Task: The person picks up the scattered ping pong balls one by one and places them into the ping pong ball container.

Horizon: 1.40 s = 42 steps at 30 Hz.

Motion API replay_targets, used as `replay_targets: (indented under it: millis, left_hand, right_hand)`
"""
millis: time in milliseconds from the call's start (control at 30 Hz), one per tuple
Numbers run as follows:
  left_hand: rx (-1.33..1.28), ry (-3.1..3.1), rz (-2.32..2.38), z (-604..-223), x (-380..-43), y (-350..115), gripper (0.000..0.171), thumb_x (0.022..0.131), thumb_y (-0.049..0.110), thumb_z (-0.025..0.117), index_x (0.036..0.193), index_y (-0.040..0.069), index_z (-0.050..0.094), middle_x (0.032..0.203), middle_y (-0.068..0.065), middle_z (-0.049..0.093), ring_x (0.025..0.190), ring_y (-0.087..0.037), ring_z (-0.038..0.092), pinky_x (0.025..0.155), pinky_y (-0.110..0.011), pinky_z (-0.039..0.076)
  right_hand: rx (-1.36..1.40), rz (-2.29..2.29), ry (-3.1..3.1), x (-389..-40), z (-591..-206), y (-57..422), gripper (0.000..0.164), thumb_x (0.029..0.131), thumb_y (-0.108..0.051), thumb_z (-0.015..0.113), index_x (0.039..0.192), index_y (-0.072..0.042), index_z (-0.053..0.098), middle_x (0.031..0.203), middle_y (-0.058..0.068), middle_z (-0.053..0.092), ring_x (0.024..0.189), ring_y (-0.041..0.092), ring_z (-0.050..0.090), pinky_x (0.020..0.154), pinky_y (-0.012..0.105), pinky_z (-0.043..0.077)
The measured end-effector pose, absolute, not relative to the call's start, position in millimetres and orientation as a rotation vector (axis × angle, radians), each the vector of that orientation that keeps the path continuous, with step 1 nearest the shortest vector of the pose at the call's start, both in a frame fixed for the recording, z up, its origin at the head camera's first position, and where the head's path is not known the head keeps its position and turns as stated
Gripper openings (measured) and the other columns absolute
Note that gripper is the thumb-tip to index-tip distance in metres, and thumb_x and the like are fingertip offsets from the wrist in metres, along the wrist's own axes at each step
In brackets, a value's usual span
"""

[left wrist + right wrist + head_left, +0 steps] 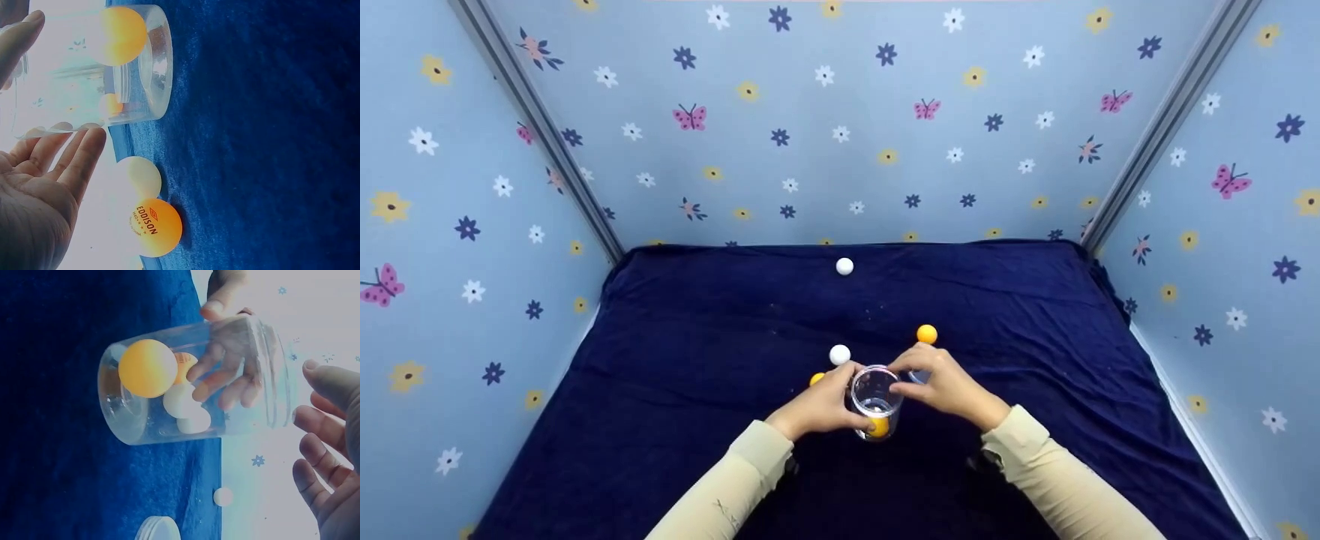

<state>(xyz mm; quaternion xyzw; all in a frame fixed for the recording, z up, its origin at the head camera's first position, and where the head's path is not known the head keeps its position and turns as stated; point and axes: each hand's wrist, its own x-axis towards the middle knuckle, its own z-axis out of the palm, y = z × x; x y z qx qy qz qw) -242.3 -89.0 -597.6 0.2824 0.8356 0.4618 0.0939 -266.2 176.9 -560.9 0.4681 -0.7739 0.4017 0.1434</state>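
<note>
My left hand grips a clear plastic jar from its left side, thumb and fingers round the wall. Inside, near the base, sits an orange ping-pong ball. My right hand hovers beside the jar's rim, its loosely bent fingers apart from the rim and holding nothing. Behind the right hand a clear lid lies on the cloth, mostly hidden in the head view. Close to my left hand are a white ball and a printed orange ball.
Another orange ball rests just beyond my right hand. A second white ball lies near the back edge of the dark blue cloth. Flower-patterned walls enclose the back and both sides.
</note>
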Motion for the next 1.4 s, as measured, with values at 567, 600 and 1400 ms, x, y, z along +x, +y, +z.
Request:
replay_targets:
  millis: [567, 600, 1400]
  left_hand:
    - [0.845, 2.519, 1.372, -597.7, -242.7, -86.7, 0.079, 0.072, 0.024, 0.101, 0.133, -0.003, 0.058, 0.129, -0.02, 0.071, 0.118, -0.039, 0.07, 0.11, -0.042, 0.054]
    - [0.844, 2.516, 1.378, -597.7, -242.8, -86.5, 0.078, 0.072, 0.023, 0.101, 0.133, -0.002, 0.059, 0.129, -0.02, 0.071, 0.118, -0.039, 0.07, 0.11, -0.042, 0.054]
    - [0.823, 2.511, 1.366, -597.3, -241.8, -87.5, 0.075, 0.072, 0.025, 0.101, 0.133, 0.005, 0.06, 0.128, -0.009, 0.072, 0.117, -0.028, 0.071, 0.109, -0.038, 0.055]
  right_hand:
    - [1.163, 1.21, -2.27, -292.3, -542.6, 195.9, 0.032, 0.079, -0.002, 0.094, 0.109, -0.004, 0.082, 0.095, 0.013, 0.081, 0.079, 0.031, 0.069, 0.07, 0.038, 0.061]
    - [1.152, 1.213, -2.268, -293.4, -542.0, 196.5, 0.032, 0.078, -0.001, 0.094, 0.108, -0.004, 0.082, 0.095, 0.013, 0.08, 0.079, 0.03, 0.069, 0.07, 0.038, 0.06]
    - [1.027, 1.209, -2.2, -294.2, -509.1, 200.5, 0.03, 0.073, 0.017, 0.088, 0.1, 0.01, 0.078, 0.089, 0.025, 0.077, 0.076, 0.014, 0.064, 0.072, 0.01, 0.047]
